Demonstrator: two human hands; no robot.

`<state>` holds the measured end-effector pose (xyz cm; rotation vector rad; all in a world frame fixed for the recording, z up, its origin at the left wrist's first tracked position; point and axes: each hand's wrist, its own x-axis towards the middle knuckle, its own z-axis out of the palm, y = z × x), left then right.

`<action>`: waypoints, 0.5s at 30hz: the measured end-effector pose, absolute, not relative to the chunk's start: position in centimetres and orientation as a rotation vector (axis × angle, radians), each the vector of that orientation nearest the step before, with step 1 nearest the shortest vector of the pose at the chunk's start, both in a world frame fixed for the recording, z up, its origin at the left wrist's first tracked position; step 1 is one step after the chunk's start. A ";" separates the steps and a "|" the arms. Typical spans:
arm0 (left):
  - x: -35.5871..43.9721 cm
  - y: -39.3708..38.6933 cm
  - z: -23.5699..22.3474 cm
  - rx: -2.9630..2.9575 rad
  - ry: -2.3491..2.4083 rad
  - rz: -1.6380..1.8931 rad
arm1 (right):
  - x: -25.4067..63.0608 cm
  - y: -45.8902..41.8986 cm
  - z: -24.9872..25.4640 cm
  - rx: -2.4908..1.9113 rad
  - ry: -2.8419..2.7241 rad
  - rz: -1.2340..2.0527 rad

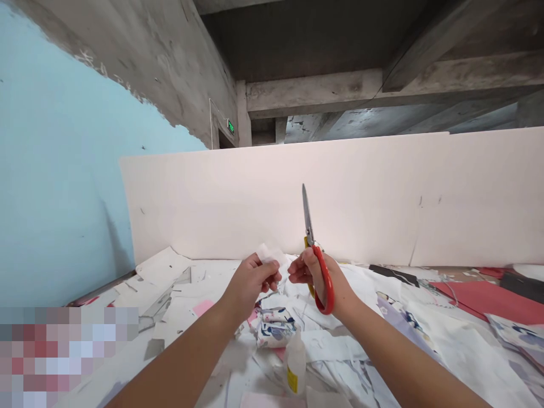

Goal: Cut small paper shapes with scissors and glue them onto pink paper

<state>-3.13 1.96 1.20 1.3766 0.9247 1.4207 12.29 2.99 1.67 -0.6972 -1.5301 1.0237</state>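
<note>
My left hand is closed, its thumb and fingers pinching a small piece of thin white material. Close by on the right, my right hand has a pair of scissors with red and yellow handles hooked over it, the closed blades pointing up. The right fingertips reach toward the left hand; whether they touch the white piece cannot be made out. Below the hands lie small floral-print fabric pieces. In front of them stands a translucent squeeze bottle with a yellow label.
White scraps cover much of the table. Red sheets and a dark strip lie at the right, with floral fabric nearer. A pale board stands upright behind the table; a blue wall rises at left.
</note>
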 end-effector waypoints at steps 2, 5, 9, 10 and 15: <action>-3.5 2.1 1.5 1.321 0.929 1.479 | 12.8 3.3 1.3 -0.740 -1.664 0.937; -3.9 2.1 2.0 1.234 0.922 1.542 | 13.3 3.8 0.8 -0.818 -1.821 0.870; -4.1 1.9 2.6 1.178 0.889 1.574 | 13.2 4.0 0.5 -0.855 -1.907 0.942; -4.1 1.9 2.7 1.171 0.882 1.580 | 13.1 3.9 0.7 -0.855 -1.927 0.957; -4.4 1.7 3.0 1.141 0.839 1.609 | 13.2 2.5 2.2 -0.923 -2.022 0.917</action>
